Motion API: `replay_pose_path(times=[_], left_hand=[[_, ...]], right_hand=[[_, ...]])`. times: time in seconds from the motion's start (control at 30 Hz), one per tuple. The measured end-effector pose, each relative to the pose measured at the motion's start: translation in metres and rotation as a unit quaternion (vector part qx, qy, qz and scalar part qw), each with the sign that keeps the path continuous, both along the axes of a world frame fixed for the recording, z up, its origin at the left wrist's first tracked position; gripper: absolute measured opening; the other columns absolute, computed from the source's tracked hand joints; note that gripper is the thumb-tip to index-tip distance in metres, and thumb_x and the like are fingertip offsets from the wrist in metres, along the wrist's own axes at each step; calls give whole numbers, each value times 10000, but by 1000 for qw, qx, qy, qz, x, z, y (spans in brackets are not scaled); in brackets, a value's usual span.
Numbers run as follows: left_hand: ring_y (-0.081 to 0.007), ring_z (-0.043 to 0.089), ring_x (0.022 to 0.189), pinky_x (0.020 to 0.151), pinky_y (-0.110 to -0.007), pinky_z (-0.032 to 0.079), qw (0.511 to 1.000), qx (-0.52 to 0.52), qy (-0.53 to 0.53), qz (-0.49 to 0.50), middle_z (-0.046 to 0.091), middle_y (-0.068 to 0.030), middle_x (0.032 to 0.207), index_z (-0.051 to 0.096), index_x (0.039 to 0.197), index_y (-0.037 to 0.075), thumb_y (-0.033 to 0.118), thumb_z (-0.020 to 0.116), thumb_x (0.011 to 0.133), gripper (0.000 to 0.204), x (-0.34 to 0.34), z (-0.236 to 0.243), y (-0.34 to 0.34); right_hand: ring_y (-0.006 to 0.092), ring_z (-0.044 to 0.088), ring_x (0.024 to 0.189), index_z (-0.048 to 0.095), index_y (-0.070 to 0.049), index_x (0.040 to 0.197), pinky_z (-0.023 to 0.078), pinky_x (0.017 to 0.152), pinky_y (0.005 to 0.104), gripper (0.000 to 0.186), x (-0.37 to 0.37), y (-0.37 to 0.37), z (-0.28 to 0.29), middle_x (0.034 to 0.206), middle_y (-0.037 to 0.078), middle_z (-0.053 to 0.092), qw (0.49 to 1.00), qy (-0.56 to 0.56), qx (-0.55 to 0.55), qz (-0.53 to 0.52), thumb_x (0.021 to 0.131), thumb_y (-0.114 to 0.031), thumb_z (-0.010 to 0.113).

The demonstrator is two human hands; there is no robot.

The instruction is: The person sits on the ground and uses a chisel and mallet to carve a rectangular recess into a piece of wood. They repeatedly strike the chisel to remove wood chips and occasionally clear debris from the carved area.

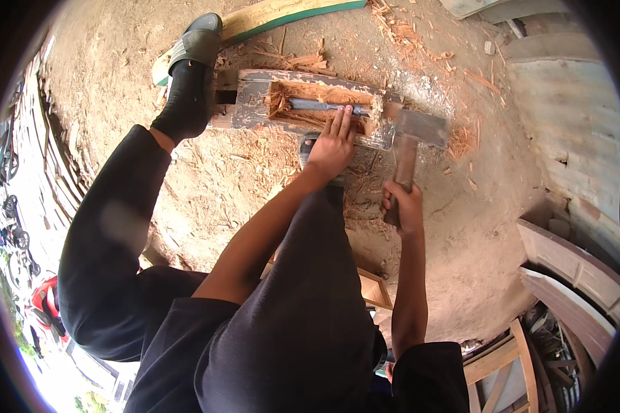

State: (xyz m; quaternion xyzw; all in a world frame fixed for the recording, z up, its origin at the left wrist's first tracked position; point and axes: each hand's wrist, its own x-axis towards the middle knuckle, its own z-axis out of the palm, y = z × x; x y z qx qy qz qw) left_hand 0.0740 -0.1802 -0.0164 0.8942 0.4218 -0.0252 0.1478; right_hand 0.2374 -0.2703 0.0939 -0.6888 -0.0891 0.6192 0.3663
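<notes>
My left hand (333, 148) reaches over a weathered wooden block (251, 107) with a long rectangular hollow cut into it. Its fingers are closed on a grey metal chisel (310, 104), which lies lengthwise along the hollow. Wrapped round a wooden handle, my right hand (409, 206) grips a hammer (424, 128) with a heavy block-shaped head. The slightly blurred head is by the block's right end; whether it touches the chisel's end I cannot tell. Pale frayed wood and shavings line the hollow.
My sandalled left foot (198, 51) is at the block's left end; another sandal (307, 146) shows beneath its near edge. Behind lies a green-edged plank (282, 17). Wood chips (465, 138) litter the dirt floor. Corrugated sheeting (572, 117) and stacked boards (572, 265) stand at right.
</notes>
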Motion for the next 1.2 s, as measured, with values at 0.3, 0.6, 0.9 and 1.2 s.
replay_pose_path(times=[0.3, 0.6, 0.9, 1.2], left_hand=[[-385, 255, 1381, 1105, -430, 282, 1000, 27, -5, -1, 211, -295, 1483, 436, 1314, -71, 182, 433, 908, 478, 0, -5, -3], [-423, 248, 1375, 1116, -435, 273, 999, 37, -28, -1, 251, -354, 1436, 505, 1198, -94, 259, 499, 893, 466, -2, -4, 3], [-432, 277, 1359, 1103, -439, 296, 997, 54, -56, 14, 247, -345, 1442, 500, 1132, -80, 259, 496, 903, 409, -6, -7, -1], [-445, 303, 1342, 1100, -448, 302, 995, 45, -79, 31, 262, -363, 1424, 485, 1158, -89, 198, 510, 869, 408, -5, -14, 2]], right_hand=[[78, 455, 554, 458, -103, 720, 405, 512, 230, 179, 76, 40, 24, 640, -3, 466, 904, -91, 171, -382, 888, -134, 512], [97, 513, 481, 548, -40, 819, 420, 421, 246, 110, -26, 4, -16, 611, 22, 522, 999, 40, 19, -5, 816, -126, 617], [93, 526, 514, 493, -78, 709, 430, 452, 245, 157, 70, 30, 3, 614, 15, 509, 930, -39, 150, -333, 840, -112, 572], [104, 499, 478, 528, -28, 822, 442, 446, 281, 121, -30, 9, -16, 611, 21, 508, 998, 64, 2, -3, 833, -117, 609]])
